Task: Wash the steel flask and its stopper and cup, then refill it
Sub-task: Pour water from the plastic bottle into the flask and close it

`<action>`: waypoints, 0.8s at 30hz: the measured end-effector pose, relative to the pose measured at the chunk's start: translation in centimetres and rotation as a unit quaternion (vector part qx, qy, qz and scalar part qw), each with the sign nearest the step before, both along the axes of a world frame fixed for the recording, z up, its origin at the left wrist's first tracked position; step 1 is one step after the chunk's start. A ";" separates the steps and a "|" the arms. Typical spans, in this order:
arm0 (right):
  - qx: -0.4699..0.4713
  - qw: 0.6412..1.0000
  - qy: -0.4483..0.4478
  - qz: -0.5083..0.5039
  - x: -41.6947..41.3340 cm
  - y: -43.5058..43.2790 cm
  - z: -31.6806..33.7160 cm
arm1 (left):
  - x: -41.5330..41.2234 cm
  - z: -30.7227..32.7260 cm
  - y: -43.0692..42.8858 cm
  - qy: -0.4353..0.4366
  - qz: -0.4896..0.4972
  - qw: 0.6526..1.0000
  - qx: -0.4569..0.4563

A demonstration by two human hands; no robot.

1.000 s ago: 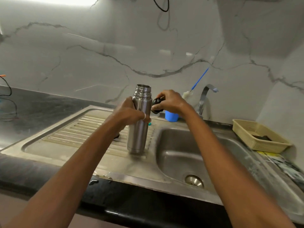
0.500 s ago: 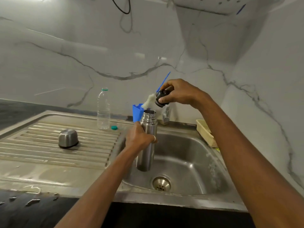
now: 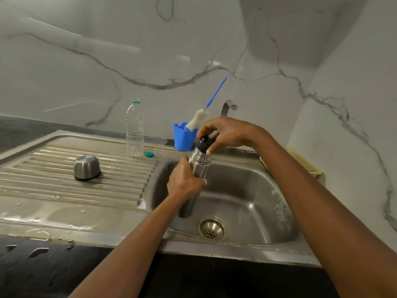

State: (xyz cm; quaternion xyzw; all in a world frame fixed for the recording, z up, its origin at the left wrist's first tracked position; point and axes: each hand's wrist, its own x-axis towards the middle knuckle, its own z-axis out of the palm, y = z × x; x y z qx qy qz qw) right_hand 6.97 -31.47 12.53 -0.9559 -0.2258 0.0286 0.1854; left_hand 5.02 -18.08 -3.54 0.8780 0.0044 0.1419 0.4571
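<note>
- Steel flask is at centre frame, tilted, with its base hanging over the sink bowl, up and left of the drain.
- I see the left hand gripping its middle, fingers wrapped round the body.
- The right hand is on top. Its fingers pinch the black stopper at the flask's mouth. I can't tell whether it is fully seated.
- The cup lies upside down on the ribbed drainer, left of centre, well apart from the flask.
- Behind it stands an uncapped clear bottle, its teal cap just beside the foot.
- A blue pot behind the flask holds a leaning brush. The tap rises behind the right hand.
- The black desk at lower left is spotted with water.
</note>
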 end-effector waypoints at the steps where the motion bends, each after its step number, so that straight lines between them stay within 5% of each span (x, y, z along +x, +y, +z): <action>1: -0.011 1.000 -0.001 -0.002 0.1 0.0 0.0 | 0.1 -0.2 0.0 0.000 -0.002 1.000 0.001; 10: -0.047 0.998 0.031 0.001 0.6 0.8 -0.6 | -0.2 -0.4 -0.2 -0.009 -0.006 1.000 -0.022; 21: -0.126 0.987 -0.070 -0.077 0.2 2.2 -1.7 | -0.2 -0.7 -0.2 -0.010 -0.014 0.999 -0.029; 24: -0.063 0.997 0.009 -0.039 0.2 2.1 -1.3 | -0.3 -0.8 0.0 -0.012 -0.010 0.999 -0.038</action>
